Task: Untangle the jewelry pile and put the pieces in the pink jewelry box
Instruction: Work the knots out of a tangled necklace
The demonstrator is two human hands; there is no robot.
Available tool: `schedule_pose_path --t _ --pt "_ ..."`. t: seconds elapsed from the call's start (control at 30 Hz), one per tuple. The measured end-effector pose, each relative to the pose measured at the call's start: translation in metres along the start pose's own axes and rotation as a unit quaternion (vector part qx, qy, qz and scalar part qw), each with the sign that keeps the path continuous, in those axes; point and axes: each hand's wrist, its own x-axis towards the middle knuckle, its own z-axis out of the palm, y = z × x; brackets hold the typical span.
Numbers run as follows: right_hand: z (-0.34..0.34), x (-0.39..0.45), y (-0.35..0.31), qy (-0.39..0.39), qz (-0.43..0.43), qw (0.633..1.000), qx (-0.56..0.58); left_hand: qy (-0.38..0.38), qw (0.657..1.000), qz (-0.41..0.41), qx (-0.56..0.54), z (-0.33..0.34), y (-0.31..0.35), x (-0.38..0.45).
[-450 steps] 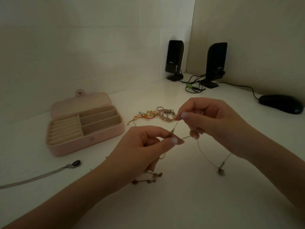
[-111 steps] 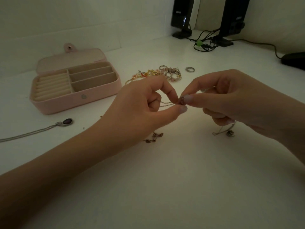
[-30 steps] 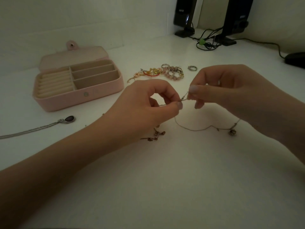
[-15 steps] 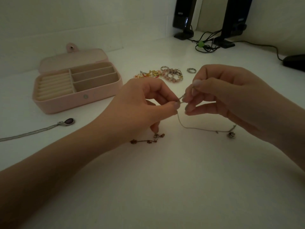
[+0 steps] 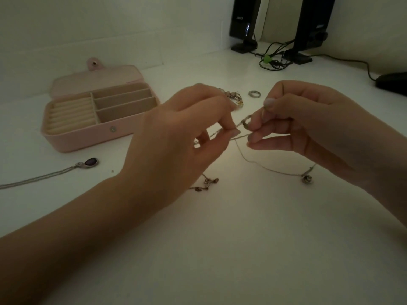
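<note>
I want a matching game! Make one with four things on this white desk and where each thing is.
Things:
1. open pink jewelry box
2. dark oval pendant on a silver chain
3. small silver ring
4. thin tangled chain

Places:
A. pinched between the left hand and right hand
B. lying in front of the box
C. at the left, lid laid back
D. lying alone behind the hands

Pairs: 1-C, 2-B, 3-D, 4-A

A thin silver chain sags from pinching fingers to the white desk, a small charm at its end. The open pink jewelry box, cream compartments unfilled, sits toward the left edge; a beaded pile and silver ring lie behind.
</note>
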Motion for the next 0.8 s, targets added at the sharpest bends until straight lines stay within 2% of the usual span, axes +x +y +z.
schedule_pose_path --t 0.37,0.47,0.57,0.7,0.8 --pt "0.001 -0.001 -0.001 -0.003 0.004 1.000 0.020 -0.044 0.999 0.022 -0.017 0.004 -0.002 -0.002" --pt "0.000 -0.001 -0.002 -0.008 -0.002 1.000 0.011 -0.046 0.991 -0.075 -0.103 0.003 0.004 -0.001" --pt "-0.001 -0.001 -0.001 -0.017 -0.011 1.000 -0.007 -0.027 0.954 -0.219 -0.205 0.004 0.005 0.001" --pt "-0.003 -0.001 -0.001 -0.024 -0.015 0.999 -0.031 -0.039 0.916 -0.283 -0.281 0.004 0.007 0.004" --pt "-0.003 -0.001 0.001 -0.026 -0.026 0.997 -0.072 -0.063 0.905 -0.298 -0.297 0.004 0.008 0.003"
